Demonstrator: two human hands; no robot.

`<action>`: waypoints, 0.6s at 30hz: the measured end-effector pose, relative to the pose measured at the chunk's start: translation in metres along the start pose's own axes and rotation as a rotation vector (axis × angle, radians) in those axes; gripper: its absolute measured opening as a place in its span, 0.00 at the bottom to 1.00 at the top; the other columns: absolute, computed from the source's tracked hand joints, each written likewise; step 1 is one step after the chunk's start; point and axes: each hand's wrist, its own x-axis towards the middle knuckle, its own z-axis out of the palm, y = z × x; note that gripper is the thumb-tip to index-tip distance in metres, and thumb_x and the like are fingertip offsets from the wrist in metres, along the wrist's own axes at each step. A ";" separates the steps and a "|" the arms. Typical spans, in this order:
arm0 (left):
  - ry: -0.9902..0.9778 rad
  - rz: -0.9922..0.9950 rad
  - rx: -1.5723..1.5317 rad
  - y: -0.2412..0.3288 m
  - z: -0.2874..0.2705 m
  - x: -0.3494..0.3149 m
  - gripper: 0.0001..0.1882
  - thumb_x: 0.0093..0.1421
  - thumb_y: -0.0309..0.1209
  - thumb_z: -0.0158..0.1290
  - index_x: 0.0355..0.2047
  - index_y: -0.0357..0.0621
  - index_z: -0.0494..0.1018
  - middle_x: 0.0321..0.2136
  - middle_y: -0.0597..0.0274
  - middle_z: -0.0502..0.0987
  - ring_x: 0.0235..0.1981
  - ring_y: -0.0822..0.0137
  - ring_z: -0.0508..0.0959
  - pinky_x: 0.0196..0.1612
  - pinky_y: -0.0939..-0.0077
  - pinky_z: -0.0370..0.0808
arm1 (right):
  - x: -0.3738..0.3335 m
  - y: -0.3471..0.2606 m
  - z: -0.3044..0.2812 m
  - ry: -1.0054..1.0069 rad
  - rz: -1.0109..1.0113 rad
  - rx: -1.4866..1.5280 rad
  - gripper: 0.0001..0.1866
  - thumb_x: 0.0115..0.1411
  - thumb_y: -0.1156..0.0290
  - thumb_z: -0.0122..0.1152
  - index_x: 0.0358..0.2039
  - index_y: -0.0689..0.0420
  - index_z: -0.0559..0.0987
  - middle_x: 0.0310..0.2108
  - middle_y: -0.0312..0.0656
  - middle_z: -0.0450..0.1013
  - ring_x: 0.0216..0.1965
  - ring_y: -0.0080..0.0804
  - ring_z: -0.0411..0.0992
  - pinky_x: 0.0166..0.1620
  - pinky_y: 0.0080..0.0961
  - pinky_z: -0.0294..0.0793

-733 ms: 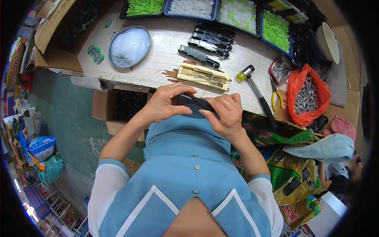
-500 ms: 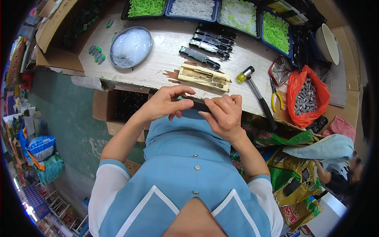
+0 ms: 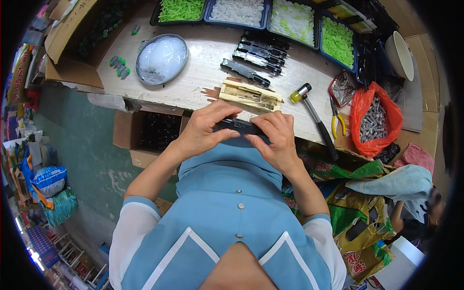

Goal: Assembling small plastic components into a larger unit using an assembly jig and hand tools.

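At the near edge of the bench, a long narrow black plastic part (image 3: pixel 240 126) spans between my two hands. My left hand (image 3: pixel 205 128) pinches its left end between thumb and fingers. The other end is gripped by my right hand (image 3: pixel 274 140), thumb below and fingers over the top. Its ends are hidden under my fingers. Just beyond my hands lies a cream block (image 3: pixel 227 96) with a long hollow in it. Similar-looking black assemblies (image 3: pixel 245 72) rest in a row behind that block.
A hammer (image 3: pixel 320 123) and yellow-handled pliers (image 3: pixel 339 126) lie right of the block. Further right is a red bag (image 3: pixel 360 116) of grey pieces. A round dish (image 3: pixel 181 65) of whitish grease stands left. Trays (image 3: pixel 208 20) of green and white pieces line the back.
The black part has turned, so more of its long side shows between my hands. My left fingers have come down onto its left end; my right hand keeps its grip.
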 end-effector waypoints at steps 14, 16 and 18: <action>-0.035 0.058 0.103 -0.005 0.007 -0.008 0.16 0.42 0.23 0.62 0.33 0.35 0.73 0.26 0.58 0.74 0.26 0.68 0.74 0.27 0.79 0.70 | -0.003 0.002 0.008 0.119 -0.130 0.037 0.16 0.38 0.72 0.67 0.30 0.58 0.76 0.24 0.36 0.70 0.25 0.30 0.66 0.35 0.27 0.57; -0.019 0.044 0.021 -0.007 0.006 -0.004 0.17 0.42 0.23 0.62 0.34 0.35 0.73 0.27 0.59 0.74 0.27 0.69 0.74 0.27 0.79 0.70 | -0.007 0.006 0.008 0.139 -0.160 0.001 0.17 0.37 0.72 0.67 0.31 0.58 0.75 0.25 0.35 0.70 0.26 0.30 0.66 0.35 0.27 0.56; 0.004 0.007 -0.087 -0.012 0.001 -0.004 0.18 0.41 0.24 0.63 0.34 0.37 0.73 0.29 0.59 0.74 0.30 0.70 0.74 0.28 0.80 0.70 | -0.008 0.008 0.007 0.147 -0.146 -0.016 0.18 0.37 0.71 0.68 0.32 0.58 0.75 0.27 0.36 0.70 0.27 0.31 0.67 0.36 0.28 0.56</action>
